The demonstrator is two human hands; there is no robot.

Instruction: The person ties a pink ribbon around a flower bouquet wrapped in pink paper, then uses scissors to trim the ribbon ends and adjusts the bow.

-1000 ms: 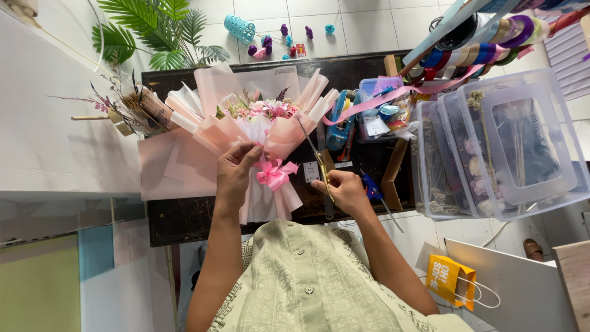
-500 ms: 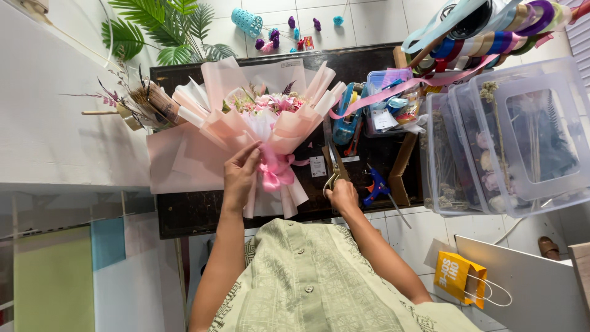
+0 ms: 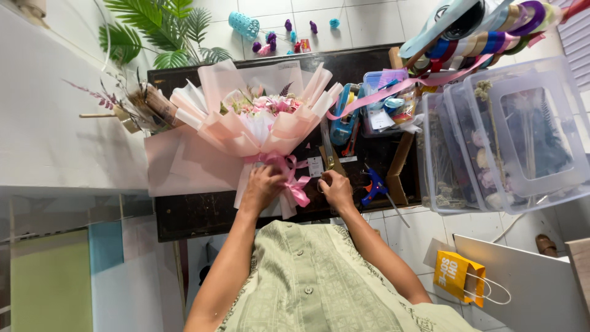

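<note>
Between the two hands hangs a pink ribbon bow (image 3: 294,178). Left hand (image 3: 263,187) grips the stem of the pink-wrapped bouquet (image 3: 258,126), lying on the dark table (image 3: 196,212). Right hand (image 3: 336,187) is curled beside scissors (image 3: 329,150); whether it grips them I cannot tell. Beyond it stand clear plastic boxes (image 3: 504,135).

Right beside your bouquet (image 3: 258,132), just off its pink bow, you've got a small white tag (image 3: 315,166) lying flat on the dark table. Further right of the bouquet, a clear tub (image 3: 384,117) carries a white label. Beyond that, stacked clear plastic boxes (image 3: 510,135) stand on edge. Down on the floor, well right and below the bouquet, sits a yellow paper bag (image 3: 458,278) with white handles.
</note>
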